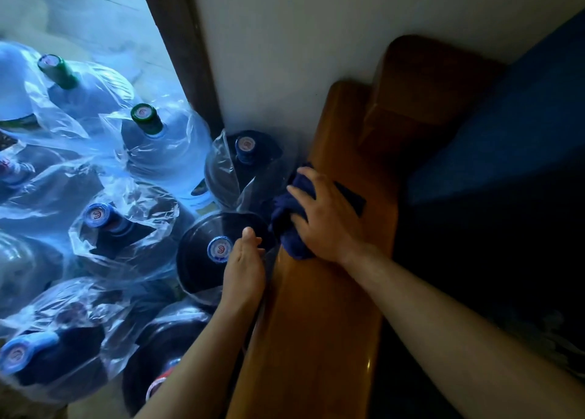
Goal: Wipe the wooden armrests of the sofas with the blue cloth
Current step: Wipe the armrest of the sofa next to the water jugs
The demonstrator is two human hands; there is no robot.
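Right hand presses bunched blue cloth beneath palm onto wooden armrest; left hand open, empty.

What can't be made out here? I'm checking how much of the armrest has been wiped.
- Armrest near end: cut off by the head view's bottom edge.
- Wood under the cloth: hidden by it and the right hand.
- Sofa seat: too dark.
- Dust or streaks: too blurred to tell.
- Left hand: contact with the armrest's side unclear.

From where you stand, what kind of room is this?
Probably a living room corner, in a home or small office. A sofa's wooden armrest and blue cushion sit against a wall, with bagged water jugs stored beside a doorway.
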